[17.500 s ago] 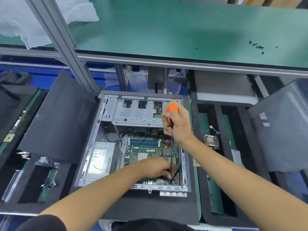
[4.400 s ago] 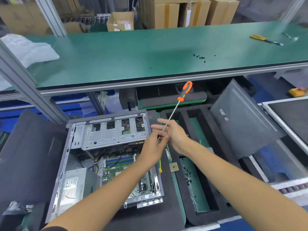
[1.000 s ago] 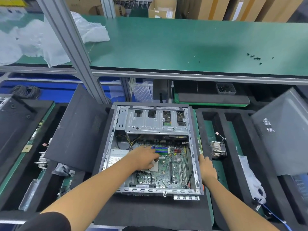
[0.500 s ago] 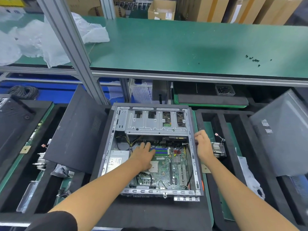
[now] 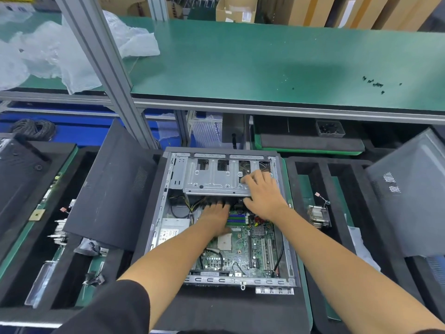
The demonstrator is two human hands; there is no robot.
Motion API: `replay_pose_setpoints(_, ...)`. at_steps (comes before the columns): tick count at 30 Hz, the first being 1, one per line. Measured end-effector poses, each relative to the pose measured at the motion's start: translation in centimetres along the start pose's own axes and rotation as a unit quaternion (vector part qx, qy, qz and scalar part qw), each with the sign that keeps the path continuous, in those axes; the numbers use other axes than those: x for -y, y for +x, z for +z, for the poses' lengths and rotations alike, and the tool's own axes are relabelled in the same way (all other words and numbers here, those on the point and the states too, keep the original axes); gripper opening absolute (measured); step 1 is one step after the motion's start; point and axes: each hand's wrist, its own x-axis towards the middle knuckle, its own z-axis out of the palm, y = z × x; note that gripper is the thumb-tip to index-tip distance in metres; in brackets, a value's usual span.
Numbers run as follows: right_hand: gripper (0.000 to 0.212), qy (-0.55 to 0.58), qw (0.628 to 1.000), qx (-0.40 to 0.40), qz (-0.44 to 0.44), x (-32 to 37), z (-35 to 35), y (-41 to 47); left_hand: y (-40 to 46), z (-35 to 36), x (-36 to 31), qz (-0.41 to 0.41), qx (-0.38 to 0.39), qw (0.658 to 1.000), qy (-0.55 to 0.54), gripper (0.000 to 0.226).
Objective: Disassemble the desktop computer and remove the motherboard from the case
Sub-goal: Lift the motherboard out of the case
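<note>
The open desktop case [image 5: 287,237] lies on a black foam mat. Its green motherboard [image 5: 240,251] sits inside, with blue memory slots by my left wrist. A silver drive cage [image 5: 212,177] spans the far end of the case. My right hand [image 5: 262,196] holds the cage's right near corner, fingers spread on top and thumb under the edge. My left hand [image 5: 215,218] reaches over the board, and its fingertips are hidden in the dark gap under the cage's near edge. No screwdriver is in view.
A grey power supply [image 5: 171,231] fills the case's left side. A black side panel [image 5: 113,189] leans at the left and a grey panel [image 5: 409,196] at the right. A heatsink [image 5: 317,215] lies in the right foam tray. Loose screws [image 5: 375,84] dot the green bench.
My right hand has moved from the case's right wall up onto the drive cage. My left hand has slid forward from the board's middle to the cage's near edge.
</note>
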Motion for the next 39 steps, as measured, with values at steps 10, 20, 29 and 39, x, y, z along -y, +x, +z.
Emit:
replay_pose_setpoints(10,0.057,-0.014,1.000,0.008,-0.004,0.3,0.1,-0.2,1.9,-2.2,0.7,0.062,0.050,0.996,-0.029,0.047)
replay_pose_setpoints(20,0.055,0.002,1.000,0.005,0.007,0.4,0.1,-0.3,2.5,-3.8,1.3,0.154,0.019,0.988,0.006,0.041)
replay_pose_setpoints(29,0.055,0.000,1.000,-0.005,0.003,0.3,0.3,-0.3,2.3,-3.1,0.7,0.038,-0.003,0.998,-0.054,0.051)
replay_pose_setpoints(39,0.058,0.009,1.000,-0.011,0.004,0.4,0.4,-0.1,-0.1,-2.3,-0.4,0.230,0.008,0.973,0.023,0.067)
